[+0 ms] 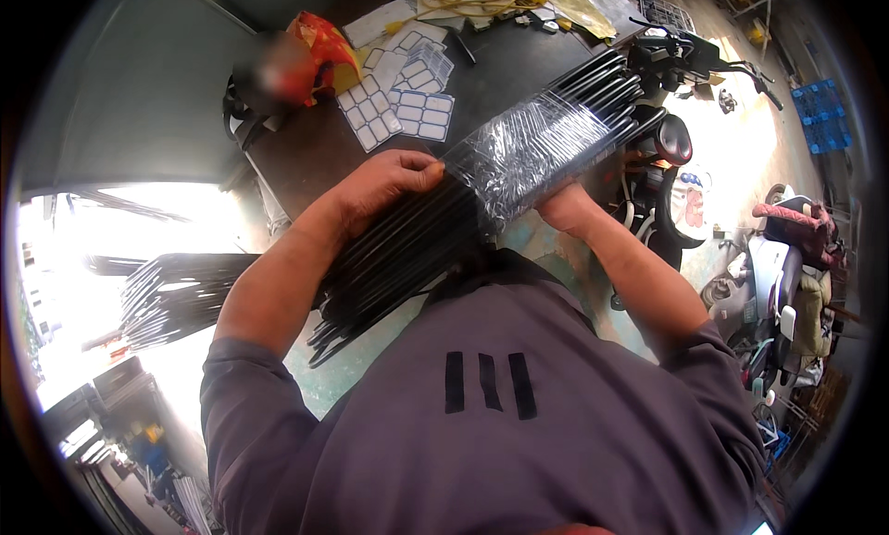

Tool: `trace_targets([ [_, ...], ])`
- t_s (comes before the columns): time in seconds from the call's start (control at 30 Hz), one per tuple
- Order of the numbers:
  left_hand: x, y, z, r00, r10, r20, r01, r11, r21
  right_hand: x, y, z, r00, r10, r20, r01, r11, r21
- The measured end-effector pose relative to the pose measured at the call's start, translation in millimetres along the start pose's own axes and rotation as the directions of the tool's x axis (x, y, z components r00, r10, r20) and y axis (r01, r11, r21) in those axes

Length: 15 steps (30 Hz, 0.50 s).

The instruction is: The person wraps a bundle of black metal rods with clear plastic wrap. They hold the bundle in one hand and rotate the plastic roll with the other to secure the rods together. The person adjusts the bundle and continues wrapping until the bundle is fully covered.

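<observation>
A bundle of black rods (pixel 482 183) lies slantwise over the bench's (pixel 306 155) near edge — left hand (pixel 389 179) pinching its clear wrap (pixel 537 142), right hand (pixel 560 202) gripping underneath. Label sheets (pixel 407 95) lie farther back.

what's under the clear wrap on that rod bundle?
Under the clear plastic wrap, the bundle of black rods shows through, packed side by side. The left hand pinches the wrap's edge; the right hand supports the bundle from beneath, so the underside is hidden.

White label sheets (pixel 400 98) beside red-yellow bag (pixel 319 49).
</observation>
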State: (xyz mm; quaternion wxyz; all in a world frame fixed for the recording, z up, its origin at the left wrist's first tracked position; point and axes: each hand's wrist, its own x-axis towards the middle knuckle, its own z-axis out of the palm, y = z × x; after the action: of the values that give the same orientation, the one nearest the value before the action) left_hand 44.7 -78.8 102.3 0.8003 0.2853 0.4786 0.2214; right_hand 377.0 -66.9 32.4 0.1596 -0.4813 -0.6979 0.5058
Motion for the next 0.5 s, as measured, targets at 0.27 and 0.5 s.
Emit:
trace_targets([
  [0.27,20,-37,32,0.973,-0.23,0.024,0.224,0.914,-0.339,23,33,13,0.954,-0.074,0.29,0.178,0.919,-0.351],
  [0.5,29,-35,51,0.986,-0.167,0.016,0.126,0.677,-0.725,-2,40,29,0.991,-0.132,-0.013,0.132,0.991,-0.009],
])
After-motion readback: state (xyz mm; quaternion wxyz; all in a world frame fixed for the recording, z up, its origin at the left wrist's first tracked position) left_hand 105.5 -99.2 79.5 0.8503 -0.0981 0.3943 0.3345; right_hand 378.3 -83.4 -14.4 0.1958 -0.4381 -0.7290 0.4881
